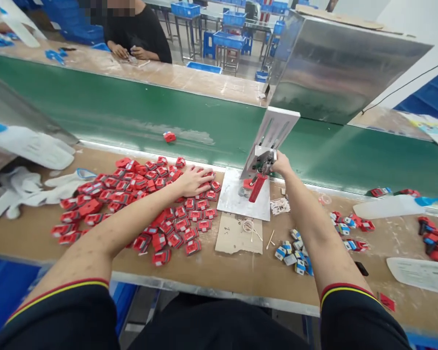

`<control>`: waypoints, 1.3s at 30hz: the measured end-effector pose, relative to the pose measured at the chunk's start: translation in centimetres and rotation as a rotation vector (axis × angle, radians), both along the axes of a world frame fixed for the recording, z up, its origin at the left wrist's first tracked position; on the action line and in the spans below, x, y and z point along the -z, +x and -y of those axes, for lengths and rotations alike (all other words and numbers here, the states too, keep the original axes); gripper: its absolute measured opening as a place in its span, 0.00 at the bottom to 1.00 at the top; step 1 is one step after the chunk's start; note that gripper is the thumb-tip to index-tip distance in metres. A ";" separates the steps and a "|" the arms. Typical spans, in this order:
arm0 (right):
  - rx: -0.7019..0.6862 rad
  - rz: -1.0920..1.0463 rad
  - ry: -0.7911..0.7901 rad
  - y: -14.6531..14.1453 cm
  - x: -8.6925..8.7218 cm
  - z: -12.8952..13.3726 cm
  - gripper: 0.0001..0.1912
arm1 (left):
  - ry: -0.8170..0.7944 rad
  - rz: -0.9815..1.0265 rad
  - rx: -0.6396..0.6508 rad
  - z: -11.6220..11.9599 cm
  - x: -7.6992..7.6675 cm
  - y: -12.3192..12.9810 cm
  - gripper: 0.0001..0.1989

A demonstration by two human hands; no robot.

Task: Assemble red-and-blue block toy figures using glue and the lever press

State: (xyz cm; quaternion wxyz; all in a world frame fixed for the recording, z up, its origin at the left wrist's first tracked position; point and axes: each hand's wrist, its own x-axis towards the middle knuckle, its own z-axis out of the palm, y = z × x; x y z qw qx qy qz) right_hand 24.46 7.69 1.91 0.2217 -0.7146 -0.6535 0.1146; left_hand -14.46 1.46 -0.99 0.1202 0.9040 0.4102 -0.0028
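The toggle clamp [265,159] in front of you is mounted on a pale slotted upright [285,121], its red handle [258,188] hanging down over a white base plate [227,197]. Something red sits on that plate beside the handle, partly hidden by it. Your right hand [281,164] is at the clamp's right side; its fingertips are hidden behind the metal, so I can't tell how tightly they close.

Left of the plate, the red pieces [159,240] lie in a wide heap on the brown bench [200,272]. Your left hand [194,183] is palm down on the heap's right edge, fingers spread and not closed round anything I can see.

Just below the plate is a torn piece of cardboard [237,238], with cotton swabs [270,239] near its right side. Blue-and-white pieces [290,260] cluster beside your right forearm. A white bottle [389,206] lies farther right; white gloves [24,187] lie at the far left.

Beyond the bench runs a green belt [131,107] carrying a single red piece [170,137]. Across it, a co-worker in black [144,34] has both hands at the opposite ledge.
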 end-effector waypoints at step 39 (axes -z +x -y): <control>-0.482 -1.224 0.241 -14.8 3.6 25.1 0.20 | 0.288 0.599 -0.676 18.8 -0.6 0.1 0.19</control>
